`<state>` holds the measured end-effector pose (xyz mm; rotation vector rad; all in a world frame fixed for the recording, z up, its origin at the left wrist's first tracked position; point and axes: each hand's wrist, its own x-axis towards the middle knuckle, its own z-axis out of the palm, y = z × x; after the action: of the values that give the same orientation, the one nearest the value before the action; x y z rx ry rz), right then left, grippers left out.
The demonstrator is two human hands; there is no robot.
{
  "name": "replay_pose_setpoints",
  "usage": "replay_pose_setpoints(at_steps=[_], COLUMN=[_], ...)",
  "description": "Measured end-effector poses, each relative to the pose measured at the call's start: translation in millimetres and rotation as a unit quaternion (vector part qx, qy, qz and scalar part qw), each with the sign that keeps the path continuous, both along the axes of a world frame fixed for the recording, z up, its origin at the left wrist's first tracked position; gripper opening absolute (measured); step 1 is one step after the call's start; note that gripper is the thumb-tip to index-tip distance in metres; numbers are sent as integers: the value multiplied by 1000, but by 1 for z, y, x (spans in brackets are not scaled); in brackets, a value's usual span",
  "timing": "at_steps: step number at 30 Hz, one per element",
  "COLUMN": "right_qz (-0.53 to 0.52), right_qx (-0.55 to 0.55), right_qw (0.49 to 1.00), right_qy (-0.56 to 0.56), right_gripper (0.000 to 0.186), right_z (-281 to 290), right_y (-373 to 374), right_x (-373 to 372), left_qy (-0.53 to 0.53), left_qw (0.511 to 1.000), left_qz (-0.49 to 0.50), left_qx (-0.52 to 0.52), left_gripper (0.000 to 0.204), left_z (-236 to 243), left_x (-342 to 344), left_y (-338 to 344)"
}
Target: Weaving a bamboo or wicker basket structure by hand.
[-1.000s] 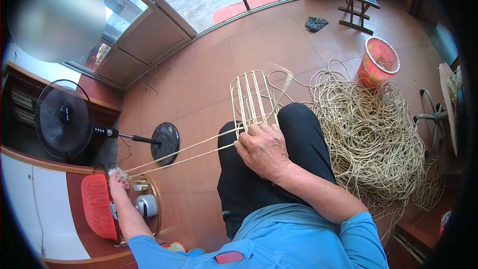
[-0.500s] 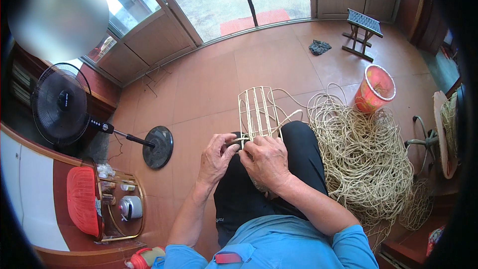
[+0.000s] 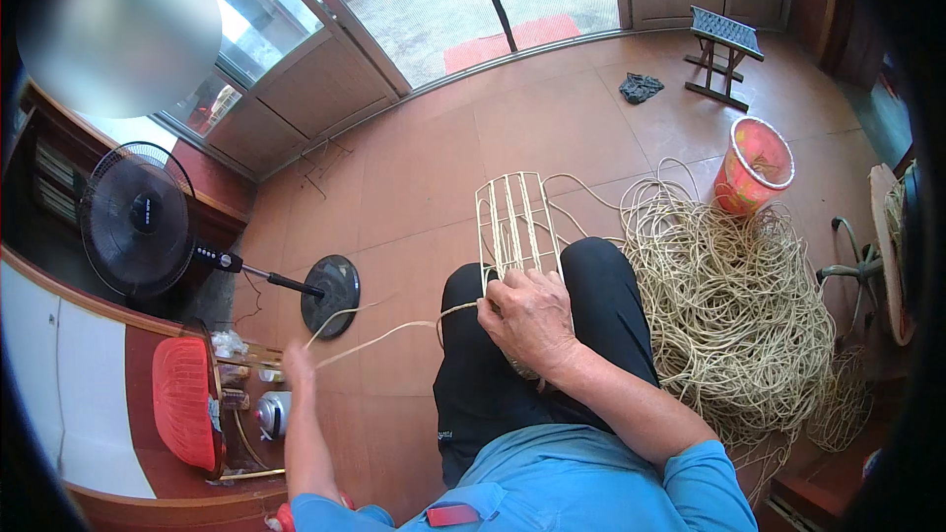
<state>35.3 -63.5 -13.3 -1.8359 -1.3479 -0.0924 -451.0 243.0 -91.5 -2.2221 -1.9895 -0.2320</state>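
A narrow openwork frame (image 3: 516,227) with long pale bars stands out from between my knees, cord wound along some bars. My right hand (image 3: 532,315) is closed on its near end, fingers bent over the bars. Away to the left, my left hand (image 3: 298,365) is smeared by motion, with a pale cord (image 3: 384,337) in it. The cord stretches from the frame's near end, by my right fingers, across my left thigh to that hand. A loose end sticks out beyond the left hand. The frame's lowest part is hidden under my right hand.
A large heap of tangled cord (image 3: 729,305) lies right of my knees, a strand running to the frame. Behind it stands a red bin (image 3: 754,167). A folding stool (image 3: 724,49) is farther back. At left are a fan (image 3: 143,217) and a red-backed chair (image 3: 184,404).
My left hand has left the frame and swung far left, drawing the cord out in a long line. The right hand stays on the frame. The view has shifted slightly.
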Motion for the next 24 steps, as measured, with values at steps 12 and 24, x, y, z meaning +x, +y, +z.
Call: replay_pose_setpoints(at_steps=[12, 24], right_qz=[2, 33], right_qx=[9, -83], right_qw=[1000, 994], right_qy=[-3, 55], right_gripper=[21, 20], right_z=[-1, 10], right_y=[12, -2], right_x=[4, 10], left_qy=[-576, -692], left_qw=[671, 584], left_qz=[-141, -147], left_qx=[-445, -399], left_gripper=[38, 18], left_z=[68, 48], left_x=[314, 362], left_y=[-202, -205])
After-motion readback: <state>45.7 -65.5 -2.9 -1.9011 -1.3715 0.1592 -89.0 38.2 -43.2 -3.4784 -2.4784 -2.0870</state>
